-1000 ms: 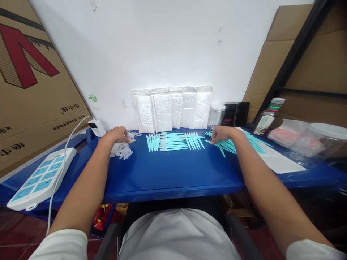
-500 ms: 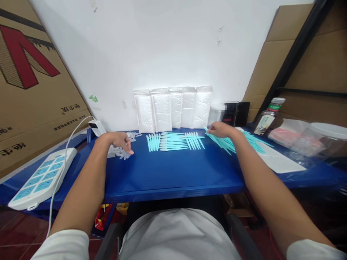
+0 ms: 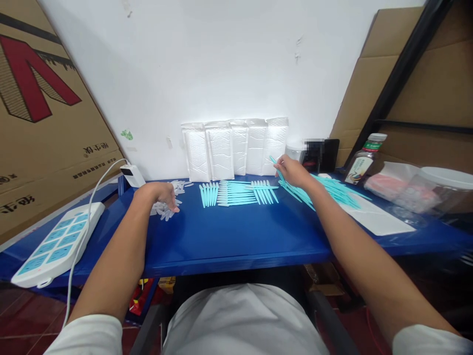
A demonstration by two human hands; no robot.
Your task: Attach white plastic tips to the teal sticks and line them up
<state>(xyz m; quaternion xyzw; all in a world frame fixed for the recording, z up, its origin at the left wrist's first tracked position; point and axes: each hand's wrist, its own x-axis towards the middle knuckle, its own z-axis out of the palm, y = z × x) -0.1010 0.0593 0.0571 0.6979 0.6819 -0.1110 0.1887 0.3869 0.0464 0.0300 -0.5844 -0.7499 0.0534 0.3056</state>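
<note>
My left hand [image 3: 164,196] is bent down over a pile of small clear plastic pieces [image 3: 162,211] that look like caps. Its thumb and fingers come together at the pile's right edge; whatever is between them is too small to make out. At the right, my right hand [image 3: 291,170] pinches a slim turquoise stick [image 3: 272,160], its tip pointing up and left. Under this hand spreads a loose heap of similar turquoise sticks [image 3: 338,191]. Between my hands, turquoise sticks with pale ends [image 3: 238,193] lie in neat rows, one group sideways between two upright groups.
White padded envelopes [image 3: 221,153] lean against the wall behind the rows. On the left lies a white power strip [image 3: 59,244] with a cable. At right are a bottle [image 3: 364,160], a clear tub [image 3: 443,192] and a white sheet [image 3: 388,221] under the heap.
My right hand has lifted slightly and moved left, raising the turquoise stick off the heap. My left hand has drawn its fingers in a little over the clear pieces.
</note>
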